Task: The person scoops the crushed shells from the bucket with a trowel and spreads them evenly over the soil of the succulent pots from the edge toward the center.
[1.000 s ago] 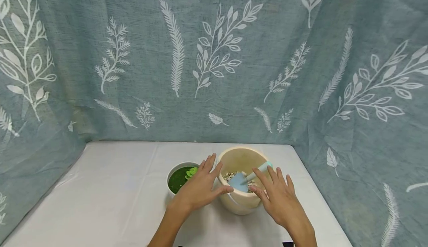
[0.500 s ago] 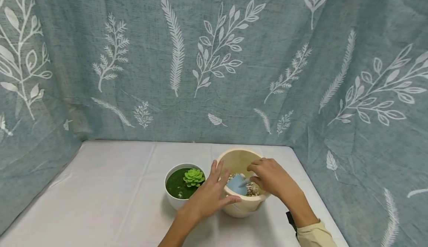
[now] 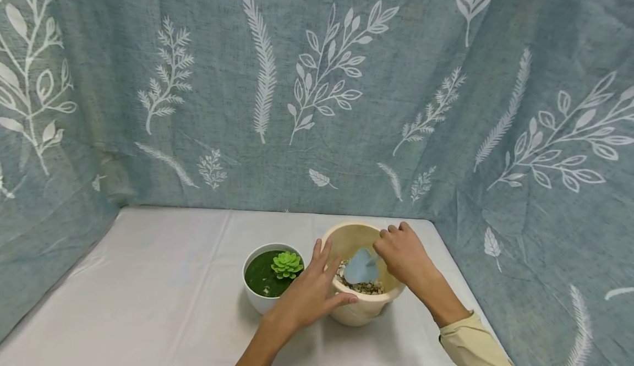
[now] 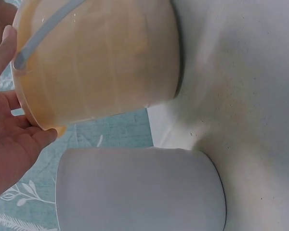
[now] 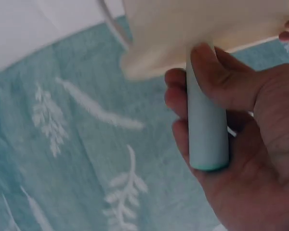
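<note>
A cream bucket (image 3: 349,315) stands on the table with gravel (image 3: 369,288) in the bottom. My left hand (image 3: 309,289) holds its near-left rim, thumb and fingers spread along the edge; the left wrist view shows this hand (image 4: 12,139) against the bucket rim. With curled fingers my right hand (image 3: 403,250) grips a small garden trowel. The trowel's pale blue blade (image 3: 360,268) is inside the bucket above the gravel. In the right wrist view its light handle (image 5: 207,125) lies between thumb and fingers.
Left of the bucket is a white pot (image 3: 257,300) with a dark green surface and a bright green succulent (image 3: 287,265). A white cloth (image 3: 163,278) covers the table. Behind hangs a teal curtain (image 3: 223,107) with white leaf prints.
My right hand has reached into the bucket, taken hold of the trowel handle and raised the blade off the gravel. The left hand has settled on the bucket rim, slightly right and lower.
</note>
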`<state>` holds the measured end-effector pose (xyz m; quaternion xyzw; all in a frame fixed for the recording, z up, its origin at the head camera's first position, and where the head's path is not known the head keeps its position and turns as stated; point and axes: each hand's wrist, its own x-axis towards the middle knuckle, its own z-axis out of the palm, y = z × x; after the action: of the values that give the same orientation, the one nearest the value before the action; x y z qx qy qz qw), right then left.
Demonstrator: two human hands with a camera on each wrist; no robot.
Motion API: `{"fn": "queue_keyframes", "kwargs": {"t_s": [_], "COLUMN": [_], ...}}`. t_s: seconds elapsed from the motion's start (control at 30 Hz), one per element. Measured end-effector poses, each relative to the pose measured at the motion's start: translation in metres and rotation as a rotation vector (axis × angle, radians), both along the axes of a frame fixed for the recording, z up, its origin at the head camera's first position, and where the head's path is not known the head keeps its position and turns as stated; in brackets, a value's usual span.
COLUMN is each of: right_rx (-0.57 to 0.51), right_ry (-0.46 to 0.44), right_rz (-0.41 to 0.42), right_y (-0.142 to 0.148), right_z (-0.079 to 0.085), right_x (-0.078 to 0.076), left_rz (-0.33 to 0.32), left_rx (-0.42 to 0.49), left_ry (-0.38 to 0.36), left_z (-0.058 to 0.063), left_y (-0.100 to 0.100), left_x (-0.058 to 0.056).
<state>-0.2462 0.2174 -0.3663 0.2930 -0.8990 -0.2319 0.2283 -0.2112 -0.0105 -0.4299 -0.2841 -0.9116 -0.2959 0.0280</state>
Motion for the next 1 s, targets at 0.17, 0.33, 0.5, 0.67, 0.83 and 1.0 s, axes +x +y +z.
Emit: {"fn": "queue_keyframes", "kwargs": {"t_s": [0.17, 0.33, 0.5, 0.67, 0.83, 1.0], "right_rx": [0.040, 0.070, 0.001, -0.124, -0.283, -0.362], "right_ry": [0.164, 0.150, 0.055, -0.155, -0.277, -0.293], "right_rz": [0.016, -0.018, 0.011, -0.013, -0.017, 0.014], "right_y": [-0.005, -0.006, 0.000, 0.008, 0.012, 0.016], "right_z": [-0.003, -0.021, -0.036, -0.043, -0.041, -0.033], "right_x": [-0.008, -0.014, -0.016, -0.015, -0.012, -0.007], "left_rz": [0.012, -0.010, 0.000, 0.000, 0.000, 0.015], "left_rx": [0.007, 0.013, -0.002, -0.004, 0.004, 0.026], "left_ry": [0.017, 0.024, 0.013, 0.014, 0.006, 0.006], "left_z": [-0.001, -0.002, -0.001, -0.002, -0.003, -0.005], "left_y": [-0.002, 0.000, 0.000, 0.003, 0.004, 0.003], "left_x": [-0.002, -0.001, 0.000, 0.003, 0.004, 0.003]}}
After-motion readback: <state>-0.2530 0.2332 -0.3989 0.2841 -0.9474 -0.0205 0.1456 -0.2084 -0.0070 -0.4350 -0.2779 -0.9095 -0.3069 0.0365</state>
